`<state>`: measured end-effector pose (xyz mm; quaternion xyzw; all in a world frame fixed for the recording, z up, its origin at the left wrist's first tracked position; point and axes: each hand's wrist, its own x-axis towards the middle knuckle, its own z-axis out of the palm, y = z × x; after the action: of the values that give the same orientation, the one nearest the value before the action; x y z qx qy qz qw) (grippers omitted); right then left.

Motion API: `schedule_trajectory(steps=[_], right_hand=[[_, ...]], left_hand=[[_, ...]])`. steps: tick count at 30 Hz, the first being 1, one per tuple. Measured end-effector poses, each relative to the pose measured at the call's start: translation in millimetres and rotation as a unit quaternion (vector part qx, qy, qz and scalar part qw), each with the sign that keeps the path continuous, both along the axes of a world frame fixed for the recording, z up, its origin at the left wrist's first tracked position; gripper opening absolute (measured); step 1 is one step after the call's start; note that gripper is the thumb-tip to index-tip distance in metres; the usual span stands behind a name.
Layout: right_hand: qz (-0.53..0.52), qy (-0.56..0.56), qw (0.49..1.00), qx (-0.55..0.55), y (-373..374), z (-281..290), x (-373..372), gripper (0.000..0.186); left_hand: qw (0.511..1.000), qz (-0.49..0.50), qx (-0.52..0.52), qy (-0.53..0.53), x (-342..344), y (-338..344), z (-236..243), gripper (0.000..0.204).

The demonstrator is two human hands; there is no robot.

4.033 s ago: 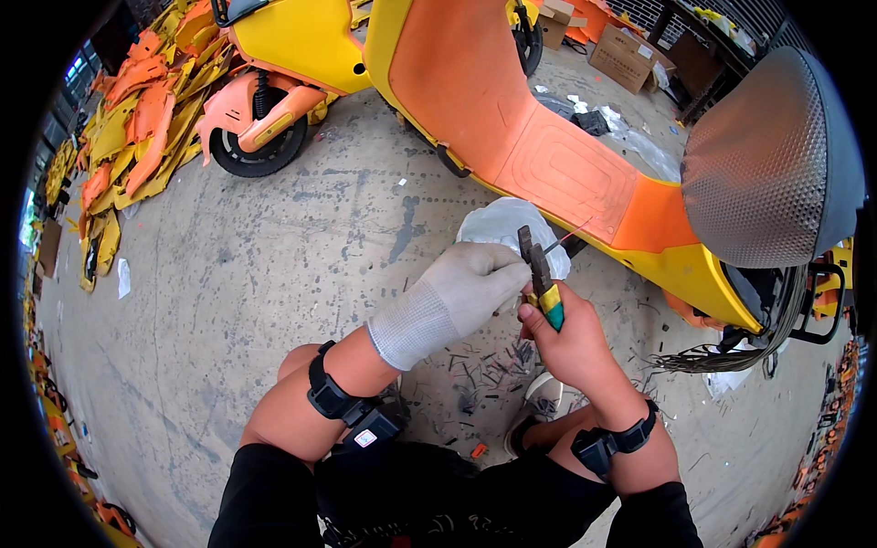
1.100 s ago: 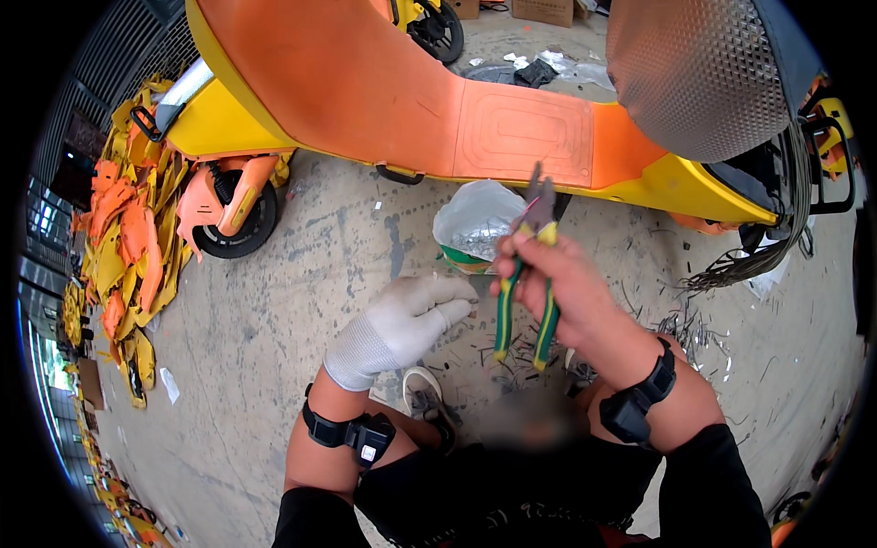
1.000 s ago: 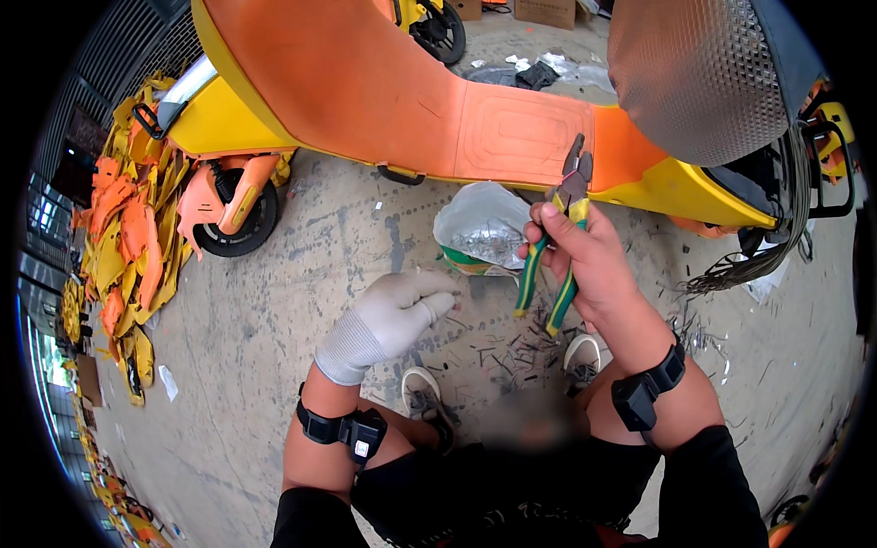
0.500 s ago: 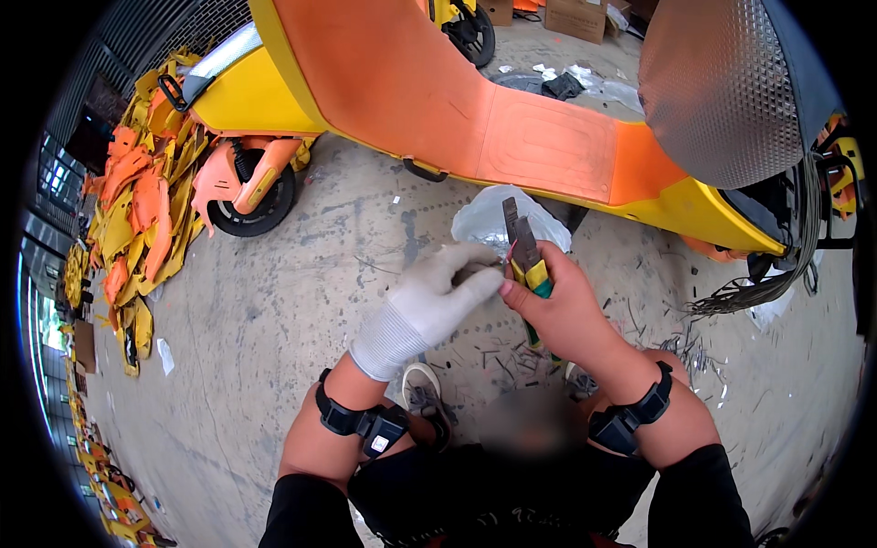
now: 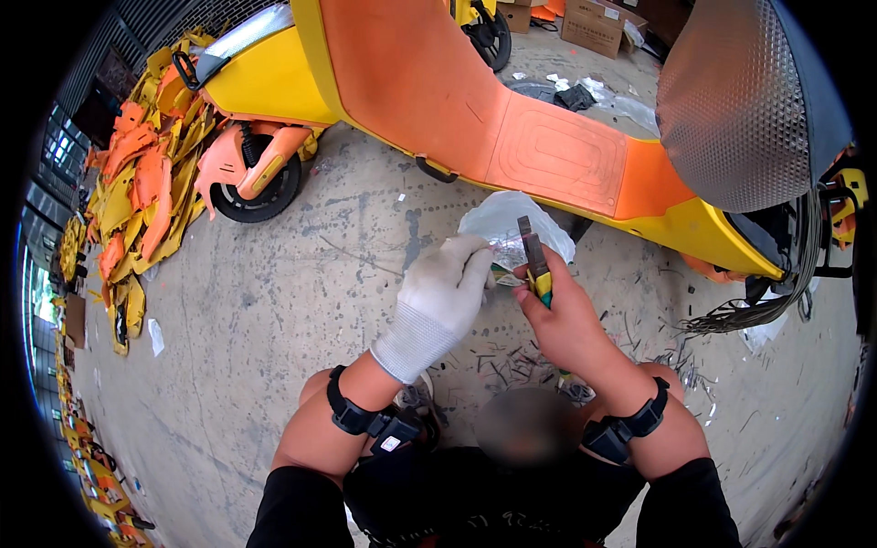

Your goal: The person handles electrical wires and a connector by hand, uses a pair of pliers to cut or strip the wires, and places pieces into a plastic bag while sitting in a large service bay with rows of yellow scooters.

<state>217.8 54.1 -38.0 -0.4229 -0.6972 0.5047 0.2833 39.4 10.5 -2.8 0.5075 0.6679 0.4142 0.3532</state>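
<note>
In my right hand is a pair of pliers with dark metal jaws and yellow-green handles. Its jaws point up and away from me. My left hand wears a white knit glove, and its thumb and fingers come together in a pinch just left of the pliers. What the pinch holds is too small to make out. Below and beyond both hands lies an open whitish plastic bag on the floor, with small bits inside it.
An orange and yellow scooter spans the space ahead, with a bundle of grey cables hanging at its right end. Short dark scraps litter the concrete near my feet. Yellow and orange panels are heaped at left; cardboard boxes stand far off.
My left fingers, which were spread around a gap near the pliers, have drawn together, and the wrist has turned. The pliers have come lower and stand a little apart from the glove.
</note>
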Motion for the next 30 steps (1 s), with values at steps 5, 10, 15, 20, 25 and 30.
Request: schedule_trajectory(steps=[5, 10, 15, 20, 25, 30], right_hand=[[-0.009, 0.084, 0.993, -0.08, 10.2, 4.7, 5.4, 0.033], [-0.005, 0.167, 0.975, -0.147, 15.1, 7.9, 9.2, 0.022], [-0.01, 0.164, 0.982, -0.09, 9.7, 19.4, 0.7, 0.023], [-0.025, 0.178, 0.973, -0.143, 9.5, 20.8, 3.6, 0.022], [-0.056, 0.209, 0.958, -0.188, 7.8, 24.3, 6.9, 0.023], [-0.073, 0.25, 0.943, -0.205, 13.8, 16.0, 8.4, 0.024]], left_hand=[[0.983, -0.003, -0.022, -0.183, -9.9, 2.5, 6.4, 0.028], [0.957, -0.024, -0.057, -0.284, -8.1, 3.9, 1.0, 0.026], [0.962, -0.081, -0.092, -0.246, 1.6, -0.8, 8.0, 0.027], [0.959, -0.133, -0.123, -0.218, 9.4, -3.7, 7.7, 0.026], [0.953, -0.11, -0.15, -0.239, 14.7, -7.5, 12.0, 0.027], [0.956, -0.096, -0.15, -0.234, 18.8, -5.1, 8.5, 0.029]])
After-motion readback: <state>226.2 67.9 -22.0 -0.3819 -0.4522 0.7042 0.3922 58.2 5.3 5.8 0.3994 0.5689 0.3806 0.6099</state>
